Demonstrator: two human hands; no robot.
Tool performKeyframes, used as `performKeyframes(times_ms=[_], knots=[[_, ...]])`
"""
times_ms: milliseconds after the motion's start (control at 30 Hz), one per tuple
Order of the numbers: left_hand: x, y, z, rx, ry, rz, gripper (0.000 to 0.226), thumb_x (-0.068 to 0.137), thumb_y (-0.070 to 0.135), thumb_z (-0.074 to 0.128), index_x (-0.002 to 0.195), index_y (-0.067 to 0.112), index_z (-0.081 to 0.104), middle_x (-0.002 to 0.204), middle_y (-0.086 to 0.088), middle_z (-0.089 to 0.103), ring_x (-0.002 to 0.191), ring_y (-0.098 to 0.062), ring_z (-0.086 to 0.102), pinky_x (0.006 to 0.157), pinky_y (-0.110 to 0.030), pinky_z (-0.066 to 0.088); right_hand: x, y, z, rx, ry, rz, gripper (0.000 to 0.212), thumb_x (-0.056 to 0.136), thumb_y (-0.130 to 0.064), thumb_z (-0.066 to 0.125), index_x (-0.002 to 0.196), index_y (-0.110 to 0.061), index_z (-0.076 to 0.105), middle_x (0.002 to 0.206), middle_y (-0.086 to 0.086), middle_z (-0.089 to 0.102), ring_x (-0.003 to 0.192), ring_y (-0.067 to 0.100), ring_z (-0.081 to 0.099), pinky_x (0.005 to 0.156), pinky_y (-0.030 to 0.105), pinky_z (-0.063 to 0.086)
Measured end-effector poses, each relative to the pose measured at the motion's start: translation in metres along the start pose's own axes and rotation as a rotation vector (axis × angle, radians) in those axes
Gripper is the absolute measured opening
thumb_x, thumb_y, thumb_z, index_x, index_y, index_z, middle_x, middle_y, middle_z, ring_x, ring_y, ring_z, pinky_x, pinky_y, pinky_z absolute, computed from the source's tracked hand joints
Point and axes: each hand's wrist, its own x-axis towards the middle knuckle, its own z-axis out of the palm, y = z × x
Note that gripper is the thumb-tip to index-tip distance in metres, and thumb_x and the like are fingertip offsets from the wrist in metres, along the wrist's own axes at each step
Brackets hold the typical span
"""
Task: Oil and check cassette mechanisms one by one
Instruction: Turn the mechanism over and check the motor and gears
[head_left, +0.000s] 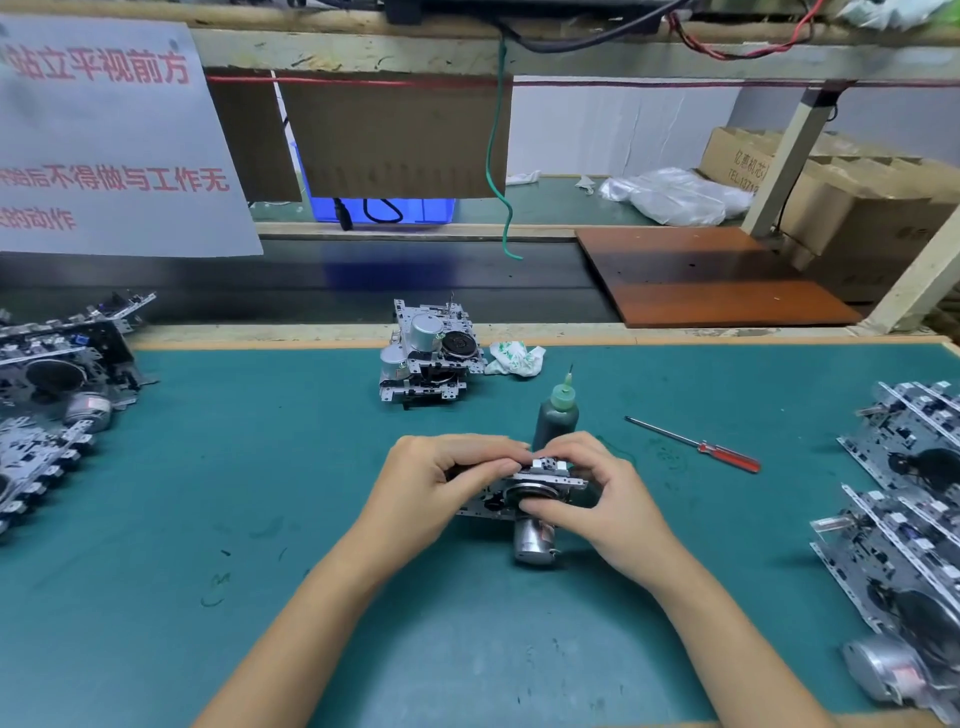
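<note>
- The cassette mechanism (524, 493) is held just above the green bench (260, 467), near its middle, long axis running left to right, its silver motor (534, 543) pointing toward the person.
- The left hand (441, 483) grips its left end, fingers curled over the top edge.
- The right hand (597, 493) grips its right end, thumb across the front.
- An oil bottle (557, 415) stands upright just behind, nozzle up.
- A red-handled screwdriver (696, 446) lies to the right.

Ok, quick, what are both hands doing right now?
Left hand: fingers curled, gripping the cassette mechanism at its left end.
Right hand: gripping the same mechanism from the right, thumb across its front.
</note>
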Motion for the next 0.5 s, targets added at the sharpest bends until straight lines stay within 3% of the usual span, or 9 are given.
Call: performKeyframes(times_ms=[133, 367, 433, 500], knots=[[-0.001, 0.001, 0.002, 0.013, 0.018, -0.028, 0.028, 0.086, 0.009, 0.066, 0.09, 0.036, 0.073, 0.096, 0.026, 0.07, 0.109, 0.006, 0.059, 0.094, -0.012, 0.041, 0.0, 0.001, -0.002, 0.007, -0.018, -0.004, 0.03, 0.069, -0.007, 0.082, 0.089, -0.025, 0.068, 0.098, -0.002, 0.06, 0.093, 0.008, 0.059, 0.083, 0.013, 0.041], [-0.002, 0.005, 0.002, 0.009, 0.007, -0.036, 0.031, 0.086, 0.01, 0.066, 0.09, 0.04, 0.072, 0.096, 0.028, 0.07, 0.108, 0.008, 0.059, 0.094, -0.012, 0.041, -0.005, -0.003, 0.002, -0.017, -0.007, -0.014, 0.024, 0.069, -0.025, 0.075, 0.09, -0.033, 0.065, 0.095, -0.014, 0.059, 0.094, 0.004, 0.059, 0.084, 0.013, 0.04], [-0.002, 0.004, 0.002, 0.009, 0.007, -0.042, 0.031, 0.087, 0.011, 0.066, 0.089, 0.041, 0.073, 0.096, 0.027, 0.07, 0.112, 0.009, 0.056, 0.097, -0.013, 0.04, -0.009, -0.004, 0.004, -0.147, 0.024, -0.044, 0.029, 0.071, -0.031, 0.073, 0.098, -0.033, 0.063, 0.097, -0.017, 0.059, 0.098, 0.004, 0.057, 0.086, 0.015, 0.039], [-0.002, 0.003, 0.002, 0.01, 0.012, -0.035, 0.032, 0.087, 0.012, 0.066, 0.089, 0.044, 0.073, 0.096, 0.027, 0.07, 0.113, 0.009, 0.055, 0.097, -0.012, 0.039, -0.014, -0.006, 0.002, -0.391, 0.154, -0.159, 0.042, 0.073, -0.037, 0.073, 0.112, -0.029, 0.061, 0.099, -0.018, 0.058, 0.099, 0.002, 0.054, 0.087, 0.015, 0.039]])
